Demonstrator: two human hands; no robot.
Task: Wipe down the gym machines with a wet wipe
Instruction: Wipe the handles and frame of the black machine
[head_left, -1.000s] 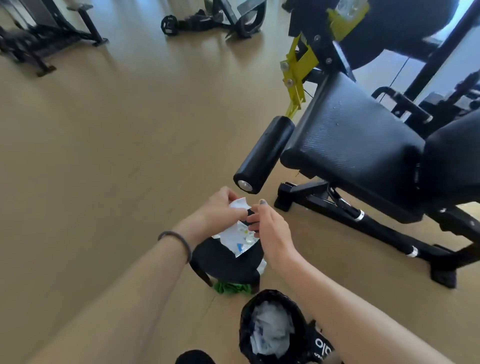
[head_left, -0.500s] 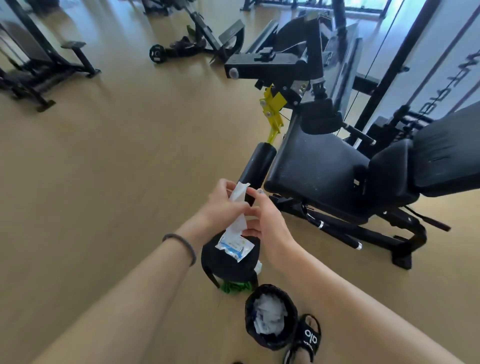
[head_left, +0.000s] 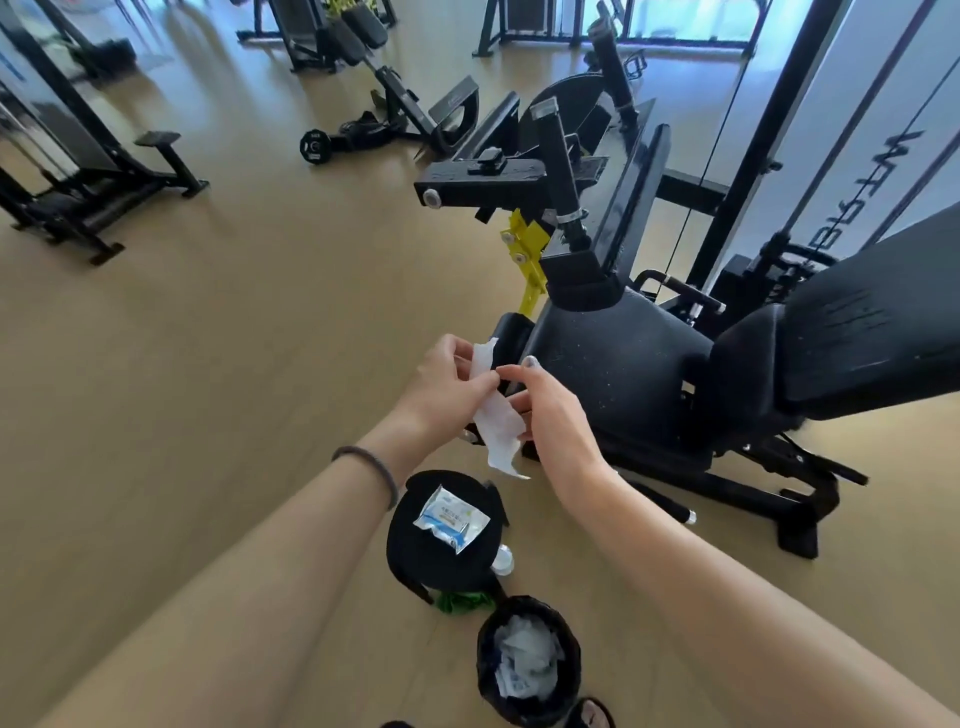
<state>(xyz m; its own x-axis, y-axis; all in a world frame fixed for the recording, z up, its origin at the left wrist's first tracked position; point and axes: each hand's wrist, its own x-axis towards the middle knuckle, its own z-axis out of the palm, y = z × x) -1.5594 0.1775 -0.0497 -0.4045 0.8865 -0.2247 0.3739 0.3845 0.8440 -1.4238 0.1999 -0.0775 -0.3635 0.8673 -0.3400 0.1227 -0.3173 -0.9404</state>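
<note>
- Left hand (head_left: 448, 387) pinches the folded white wet wipe (head_left: 494, 415) at centre.
- Right hand (head_left: 546, 410) grips its other edge.
- Step: unfolding; next, reach the black padded machine seat (head_left: 618, 374) at three o'clock.

Open tan floor (head_left: 218, 374) is lying unobstructed to the left of the hands, with room for passage there. Directly ahead and to the right, the way is being blocked by a black gym machine (head_left: 618, 384), its padded seat and yellow bracket (head_left: 527, 249) standing close. Below the arms, the floor is being taken up by a black stool (head_left: 415, 556) and, just beside it, a lined bin (head_left: 527, 660).
</note>
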